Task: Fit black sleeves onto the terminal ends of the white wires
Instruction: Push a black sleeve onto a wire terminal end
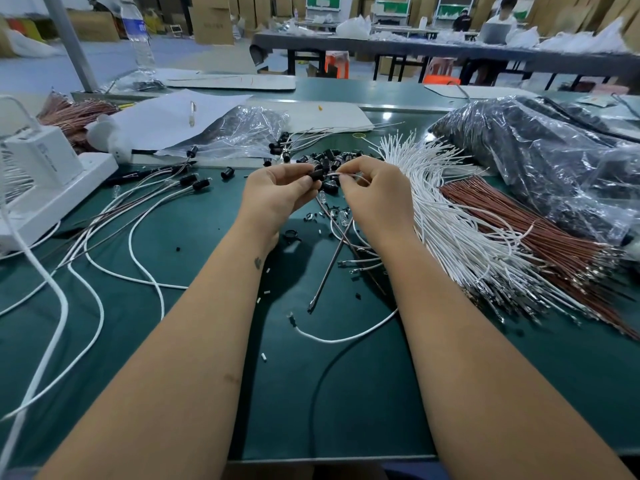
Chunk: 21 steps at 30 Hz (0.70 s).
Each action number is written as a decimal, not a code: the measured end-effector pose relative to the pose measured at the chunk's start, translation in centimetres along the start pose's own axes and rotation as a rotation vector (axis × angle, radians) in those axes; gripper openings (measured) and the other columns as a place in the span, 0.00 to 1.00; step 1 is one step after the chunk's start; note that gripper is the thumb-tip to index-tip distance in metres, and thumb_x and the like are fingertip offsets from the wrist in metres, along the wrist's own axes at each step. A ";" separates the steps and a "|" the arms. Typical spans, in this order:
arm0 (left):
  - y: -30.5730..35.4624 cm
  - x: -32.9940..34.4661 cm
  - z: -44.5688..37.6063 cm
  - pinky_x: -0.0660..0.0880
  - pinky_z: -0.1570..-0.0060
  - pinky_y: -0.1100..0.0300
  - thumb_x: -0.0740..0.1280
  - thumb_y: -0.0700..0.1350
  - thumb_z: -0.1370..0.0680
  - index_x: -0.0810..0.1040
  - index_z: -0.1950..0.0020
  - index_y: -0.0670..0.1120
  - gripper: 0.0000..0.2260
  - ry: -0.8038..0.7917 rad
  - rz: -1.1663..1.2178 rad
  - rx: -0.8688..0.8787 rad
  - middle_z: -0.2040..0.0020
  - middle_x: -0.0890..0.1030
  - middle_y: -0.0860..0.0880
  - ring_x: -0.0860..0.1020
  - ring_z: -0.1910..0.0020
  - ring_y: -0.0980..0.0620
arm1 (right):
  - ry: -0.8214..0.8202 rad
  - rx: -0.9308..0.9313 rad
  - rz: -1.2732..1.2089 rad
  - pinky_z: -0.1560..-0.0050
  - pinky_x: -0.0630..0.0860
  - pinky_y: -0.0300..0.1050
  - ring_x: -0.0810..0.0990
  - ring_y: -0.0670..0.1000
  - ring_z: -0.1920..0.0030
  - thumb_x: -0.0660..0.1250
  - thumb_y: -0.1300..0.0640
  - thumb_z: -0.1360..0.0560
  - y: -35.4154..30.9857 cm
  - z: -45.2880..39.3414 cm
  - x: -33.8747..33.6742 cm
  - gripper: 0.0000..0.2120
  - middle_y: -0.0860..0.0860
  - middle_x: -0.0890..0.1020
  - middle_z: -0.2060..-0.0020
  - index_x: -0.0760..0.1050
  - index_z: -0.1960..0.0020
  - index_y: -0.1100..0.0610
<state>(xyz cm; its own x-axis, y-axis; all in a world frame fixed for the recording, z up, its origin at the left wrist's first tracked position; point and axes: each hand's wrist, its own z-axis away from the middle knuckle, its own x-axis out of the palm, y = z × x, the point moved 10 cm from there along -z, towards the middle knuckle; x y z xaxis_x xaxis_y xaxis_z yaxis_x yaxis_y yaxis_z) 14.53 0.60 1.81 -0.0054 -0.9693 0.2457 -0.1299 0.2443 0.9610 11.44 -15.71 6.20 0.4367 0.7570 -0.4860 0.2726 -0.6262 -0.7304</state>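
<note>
Head view: left hand (277, 188) pinches a black sleeve (317, 174); right hand (372, 188) pinches a white wire (341, 174) close behind its terminal, both raised above the worktop (346, 393). Wire looks light and limp, so a grip near the tip seems best. Sleeve likely small, rigid, easily dropped.

Looking forward and down from head height over the dark green work mat (173, 341), wide-angle, bending straight edges near the frame borders. Sitting close above both bare forearms, with the left hand (277, 192) and right hand (375, 190) meeting near centre. Taking in distant grey benches (450, 50) along the top. Only one view, sharing nothing.
</note>
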 end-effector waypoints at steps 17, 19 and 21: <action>-0.1 -0.3 0.0 0.79 0.56 0.64 0.66 0.32 0.23 0.80 0.53 0.41 0.06 -0.009 -0.030 0.012 0.58 0.83 0.44 0.83 0.61 0.54 | -0.002 -0.159 0.167 0.56 0.74 0.44 0.78 0.50 0.52 0.61 0.62 0.22 -1.7 0.5 0.4 0.11 0.49 0.83 0.50 0.81 0.47 0.53; -0.1 -0.3 0.0 0.79 0.57 0.65 0.66 0.33 0.23 0.80 0.53 0.41 0.05 -0.013 -0.048 0.013 0.59 0.82 0.44 0.83 0.61 0.55 | 0.011 -0.165 0.156 0.60 0.72 0.42 0.78 0.49 0.55 0.62 0.62 0.23 -1.8 0.6 0.2 0.09 0.48 0.83 0.54 0.80 0.48 0.53; -0.1 -0.2 0.0 0.79 0.57 0.65 0.66 0.34 0.23 0.81 0.53 0.41 0.05 -0.011 -0.053 0.018 0.59 0.82 0.44 0.82 0.61 0.55 | 0.003 -0.154 0.141 0.60 0.73 0.44 0.78 0.50 0.55 0.63 0.62 0.24 -1.7 0.6 0.3 0.08 0.48 0.83 0.56 0.78 0.50 0.53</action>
<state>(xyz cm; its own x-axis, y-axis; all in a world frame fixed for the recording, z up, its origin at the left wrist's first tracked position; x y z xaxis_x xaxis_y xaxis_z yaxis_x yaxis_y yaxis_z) 14.53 0.81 1.66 -0.0091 -0.9811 0.1931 -0.1479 0.1924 0.9701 10.64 -14.34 7.02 0.4825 0.6596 -0.5763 0.3368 -0.7471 -0.5731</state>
